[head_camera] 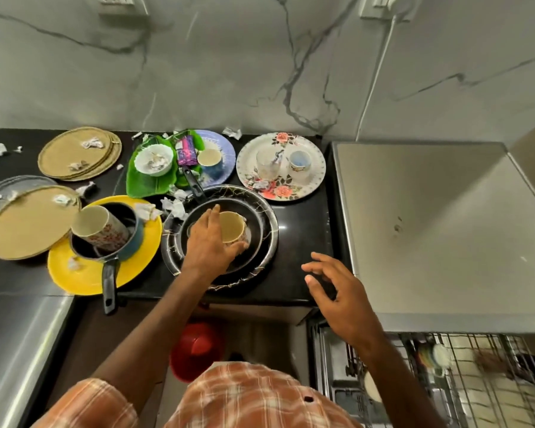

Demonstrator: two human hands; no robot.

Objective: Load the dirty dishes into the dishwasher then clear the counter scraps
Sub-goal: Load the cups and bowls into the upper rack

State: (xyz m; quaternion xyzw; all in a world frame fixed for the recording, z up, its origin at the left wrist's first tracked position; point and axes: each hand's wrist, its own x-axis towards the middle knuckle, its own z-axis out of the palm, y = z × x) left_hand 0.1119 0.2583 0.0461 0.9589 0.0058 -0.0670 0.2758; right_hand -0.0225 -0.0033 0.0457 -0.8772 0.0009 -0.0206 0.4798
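The dark surface (303, 217) is being crowded by dirty dishes and paper scraps (175, 208); the dishwasher rack (476, 381) is being shown pulled out at lower right. A black frying pan (256, 234) is being carried by a black plate (271, 220). Inside the pan, a beige cup (232, 227) is being clasped by the left grip (209, 242). The right grip (343, 295) is being held wide and empty above the surface edge.

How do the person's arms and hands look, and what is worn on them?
Both the left hand and the right hand are bare: no gloves, no visible ring or watch. The forearms are uncovered. A short sleeve of an orange-and-white checked shirt shows at the left upper arm.
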